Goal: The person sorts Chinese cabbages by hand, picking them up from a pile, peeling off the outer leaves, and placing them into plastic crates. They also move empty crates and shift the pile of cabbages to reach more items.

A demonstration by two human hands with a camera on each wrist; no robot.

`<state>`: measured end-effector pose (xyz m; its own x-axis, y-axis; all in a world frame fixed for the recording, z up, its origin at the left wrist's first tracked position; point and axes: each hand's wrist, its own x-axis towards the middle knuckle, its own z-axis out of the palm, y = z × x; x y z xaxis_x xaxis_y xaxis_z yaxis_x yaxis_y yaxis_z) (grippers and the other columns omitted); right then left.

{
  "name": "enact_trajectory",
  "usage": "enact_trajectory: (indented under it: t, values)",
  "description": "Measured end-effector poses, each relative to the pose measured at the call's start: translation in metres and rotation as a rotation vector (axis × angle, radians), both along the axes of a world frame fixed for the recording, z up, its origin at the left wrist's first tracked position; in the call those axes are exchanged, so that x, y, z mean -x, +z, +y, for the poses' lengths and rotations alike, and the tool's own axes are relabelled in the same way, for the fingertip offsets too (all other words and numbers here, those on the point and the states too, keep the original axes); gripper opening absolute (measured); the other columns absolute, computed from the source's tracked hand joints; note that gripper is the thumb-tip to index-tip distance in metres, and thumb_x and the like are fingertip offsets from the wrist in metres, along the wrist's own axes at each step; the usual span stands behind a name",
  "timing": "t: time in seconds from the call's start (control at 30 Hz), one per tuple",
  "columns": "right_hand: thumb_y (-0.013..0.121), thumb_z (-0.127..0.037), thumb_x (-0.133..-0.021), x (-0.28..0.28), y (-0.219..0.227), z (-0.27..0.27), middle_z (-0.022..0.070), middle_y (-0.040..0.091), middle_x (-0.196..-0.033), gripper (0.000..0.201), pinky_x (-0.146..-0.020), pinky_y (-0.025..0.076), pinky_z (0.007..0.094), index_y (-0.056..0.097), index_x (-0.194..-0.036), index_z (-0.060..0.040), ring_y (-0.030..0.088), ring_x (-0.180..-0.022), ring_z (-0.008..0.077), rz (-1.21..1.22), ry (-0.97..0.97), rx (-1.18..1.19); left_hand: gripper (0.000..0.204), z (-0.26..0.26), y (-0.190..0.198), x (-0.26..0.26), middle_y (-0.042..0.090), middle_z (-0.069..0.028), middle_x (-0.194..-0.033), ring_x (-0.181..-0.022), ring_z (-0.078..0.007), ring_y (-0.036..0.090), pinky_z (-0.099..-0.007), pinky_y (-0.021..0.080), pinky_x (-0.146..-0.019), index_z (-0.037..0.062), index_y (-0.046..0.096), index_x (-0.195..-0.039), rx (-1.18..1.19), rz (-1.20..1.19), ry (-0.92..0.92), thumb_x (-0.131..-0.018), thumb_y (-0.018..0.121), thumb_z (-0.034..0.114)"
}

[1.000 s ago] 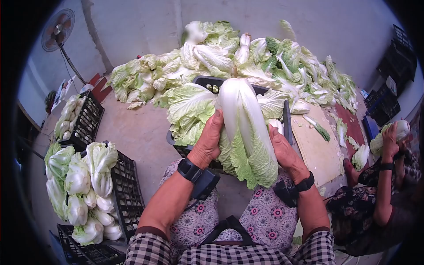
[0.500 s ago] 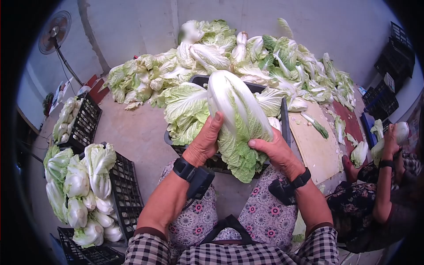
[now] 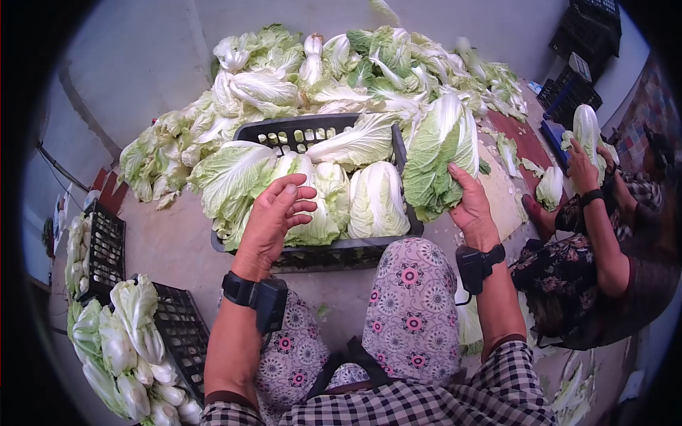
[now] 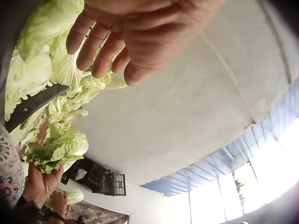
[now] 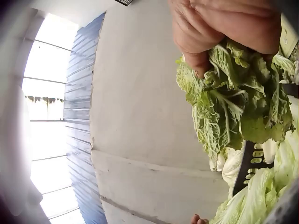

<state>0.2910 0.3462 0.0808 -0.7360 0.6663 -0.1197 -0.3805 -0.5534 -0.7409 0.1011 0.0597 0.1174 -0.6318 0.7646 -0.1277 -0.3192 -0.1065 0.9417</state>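
Note:
My right hand point(image 3: 472, 206) grips a napa cabbage point(image 3: 449, 145) by its leafy end, just beyond the crate's right side. The cabbage tilts with its white ribs upward and away. In the right wrist view, the thumb and fingers press into ragged, holed green leaves point(image 5: 229, 102). My left hand point(image 3: 273, 216) holds nothing; its fingers are spread loosely over the leaves at the crate's left. Below both hands a black plastic crate point(image 3: 327, 259) contains several cabbages, among them a pale, compact cabbage point(image 3: 378, 202) at the right front.
Behind the crate, a heap of cabbage leaves point(image 3: 263, 92) lies against the wall. More crates of cabbages point(image 3: 131, 341) stand at the left. A yellowish board point(image 3: 501, 202) lies to the right. Another person point(image 3: 604, 248) sits there, holding a cabbage point(image 3: 586, 131).
My left hand has let go of the cabbage and moved left. The right hand has carried the cabbage to the right, off the crate's middle. The head view has swung rightward.

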Motion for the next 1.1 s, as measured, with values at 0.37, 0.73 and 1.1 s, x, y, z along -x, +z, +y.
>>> enact_trajectory:
  t: [0.37,0.73,1.1]
  values:
    - [0.059,-0.008,-0.083,-0.087,-0.149,0.073,0.0188,0.06,-0.109,0.039,-0.082,0.052,0.0484,0.049,-0.119,0.0035,0.062,-0.094,0.0334,-0.34,-0.099,0.284,0.033,0.018,-0.005,-0.004,0.062,-0.0071,-0.098,-0.084,-0.0152,0.061,-0.0285,0.051,-0.072,0.003,0.051,-0.115,0.092,0.051,-0.043,-0.091,0.054,0.026]
    - [0.065,-0.014,-0.081,-0.097,-0.152,0.11,0.0197,0.056,-0.113,0.05,-0.078,0.052,0.0535,0.044,-0.124,0.0014,0.06,-0.096,0.0359,-0.402,-0.213,0.188,0.034,0.023,-0.01,0.0,0.062,-0.0074,-0.098,-0.084,-0.0151,0.062,-0.0284,0.051,-0.072,0.0024,0.051,-0.116,0.134,0.059,-0.068,-0.092,0.054,0.026]
    - [0.063,-0.032,-0.085,-0.068,-0.122,0.11,0.0073,0.051,-0.12,0.05,-0.074,0.047,0.0427,0.042,-0.126,-0.0117,0.056,-0.095,0.0233,-0.722,-0.147,-0.155,0.033,0.025,-0.012,0.0,0.062,-0.0062,-0.098,-0.084,-0.0132,0.062,-0.0265,0.051,-0.073,0.0034,0.052,-0.114,0.136,0.062,-0.127,-0.091,0.056,0.027]
